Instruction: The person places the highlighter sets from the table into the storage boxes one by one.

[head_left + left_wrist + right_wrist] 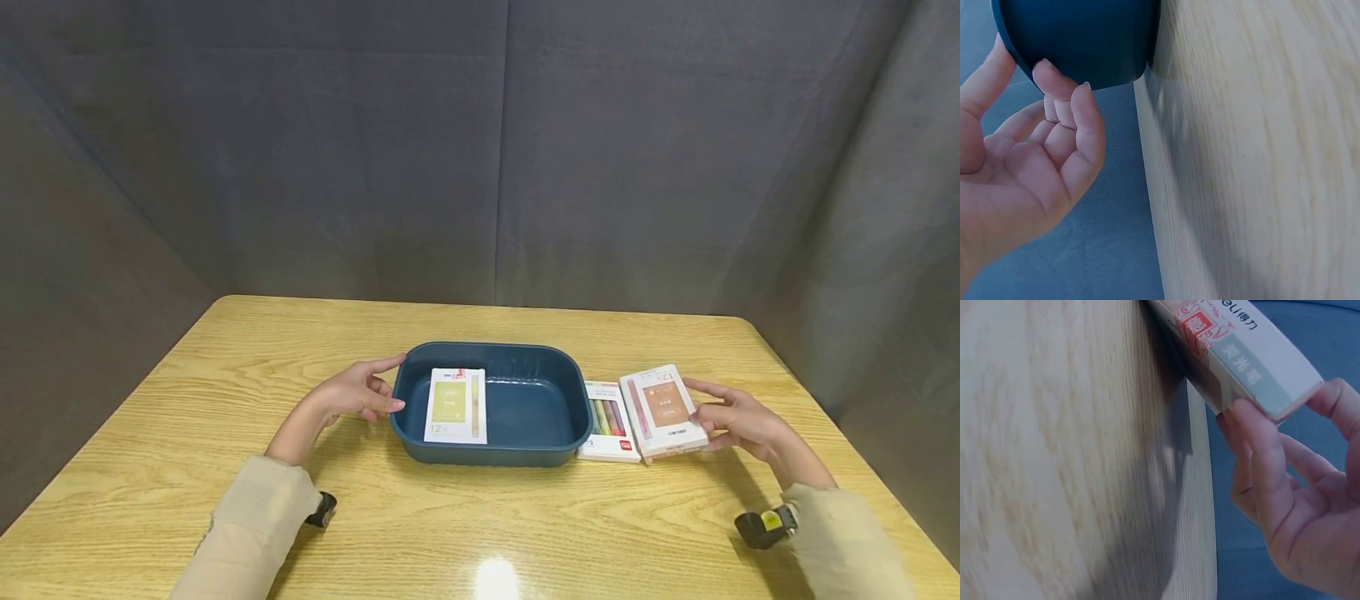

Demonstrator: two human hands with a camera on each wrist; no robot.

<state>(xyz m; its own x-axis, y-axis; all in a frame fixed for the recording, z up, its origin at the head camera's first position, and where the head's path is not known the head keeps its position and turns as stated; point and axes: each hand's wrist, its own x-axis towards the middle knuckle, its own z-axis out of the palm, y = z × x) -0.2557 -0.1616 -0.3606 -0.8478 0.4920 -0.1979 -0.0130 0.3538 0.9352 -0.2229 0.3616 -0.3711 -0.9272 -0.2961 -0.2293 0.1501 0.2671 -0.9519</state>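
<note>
A dark blue plastic bin (pixel 534 414) stands on the table; a white box with a yellow-green panel (pixel 449 402) leans inside its left part. My left hand (pixel 360 392) holds the bin's left end, with fingertips at the rim and outer wall; the left wrist view shows these fingers (pixel 1088 119) bent. To the bin's right, my right hand (pixel 738 421) grips a white highlighter box with an orange-brown panel (pixel 663 408) by its right end. This box is tilted, its left side close to or over a flatter windowed box of coloured pens (pixel 609 421). Lettering shows on the highlighter box (pixel 1241 359) in the right wrist view.
The wooden table (pixel 420 517) has rounded far corners. Grey curtains (pixel 360 167) hang behind it and at both sides. Each wrist carries a small dark device, such as the right one (pixel 765 527).
</note>
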